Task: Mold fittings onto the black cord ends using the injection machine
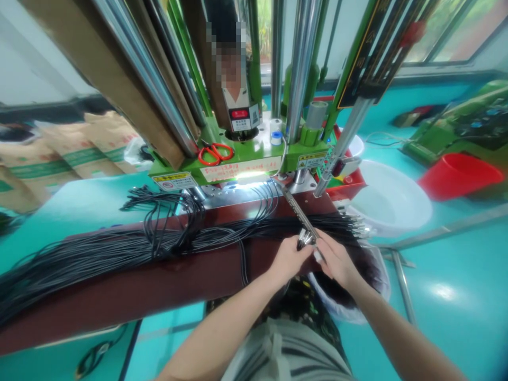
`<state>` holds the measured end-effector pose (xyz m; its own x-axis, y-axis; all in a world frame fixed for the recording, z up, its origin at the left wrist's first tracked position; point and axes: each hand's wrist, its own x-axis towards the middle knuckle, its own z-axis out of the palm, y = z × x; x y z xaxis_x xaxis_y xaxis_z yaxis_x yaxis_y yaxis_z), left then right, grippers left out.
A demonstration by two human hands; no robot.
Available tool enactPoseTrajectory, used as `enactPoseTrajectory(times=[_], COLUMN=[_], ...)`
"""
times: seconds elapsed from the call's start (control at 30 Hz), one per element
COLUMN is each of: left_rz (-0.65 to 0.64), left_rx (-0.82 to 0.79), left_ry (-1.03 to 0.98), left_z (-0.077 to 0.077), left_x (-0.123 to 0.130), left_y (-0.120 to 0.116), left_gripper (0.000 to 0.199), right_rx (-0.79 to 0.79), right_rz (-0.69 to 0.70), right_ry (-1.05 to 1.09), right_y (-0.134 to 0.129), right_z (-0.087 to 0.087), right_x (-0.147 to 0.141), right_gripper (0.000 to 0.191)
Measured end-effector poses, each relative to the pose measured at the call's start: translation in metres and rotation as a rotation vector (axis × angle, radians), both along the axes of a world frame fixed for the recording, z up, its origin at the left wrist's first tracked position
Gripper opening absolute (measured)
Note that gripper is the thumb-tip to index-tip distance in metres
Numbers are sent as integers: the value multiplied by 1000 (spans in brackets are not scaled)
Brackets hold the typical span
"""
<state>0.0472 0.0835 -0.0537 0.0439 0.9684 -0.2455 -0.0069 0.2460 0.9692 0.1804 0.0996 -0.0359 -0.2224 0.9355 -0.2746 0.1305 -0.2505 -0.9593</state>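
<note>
Black cables (99, 248) lie on the brown bench (178, 296), left of and beyond the fingers. Red-handled scissors (216, 153) rest on the green machine (254, 150), farther beyond. I see the left hand (291, 258) closed round silvery plugs (305, 239); right hand (334, 257) fingers grip a metal bar's (299, 209) near end. Red bucket (460, 177) well right of both.

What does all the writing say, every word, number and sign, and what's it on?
No text is clear enough to quote:
Red handwriting, white strip on the green machine: blurred.
Two yellow-topped labels, machine front: too small.
Red-black-white label, machine's middle, by a square code: too small.
Orange characters, black panel: blurred.
Print, paper sacks: blurred.
</note>
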Motion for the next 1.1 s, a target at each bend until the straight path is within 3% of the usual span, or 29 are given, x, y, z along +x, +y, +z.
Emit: enactPoseTrajectory(times=[0.27,0.47,0.7,0.83,0.93,1.03,1.1], left_rz=[251,61,17,36,86,180,263], left_rx=[4,-141,-194,-230,-124,79,126], left_ry=[-255,-277,-286,-286,-181,-5,8], left_z=[14,17,23,20,13,9,9], left_x=[-6,0,-4,-3,-3,-7,-12], left_y=[1,-1,0,0,-2,-3,-3], left_gripper=[29,28,28,27,26,28,33], right_rx=[-114,-120,-117,-4,19,-38,-60], right_rz=[-125,-78,-21,75,105,63,23], right_ry=[162,182,152,19,-33,41,72], right_y=[0,-3,0,1,0,-1,-1], right_z=[1,-1,-2,-4,-3,0,2], right_x=[1,4,8,10,8,7,6], right_gripper=[51,53,61,64,62,60,57])
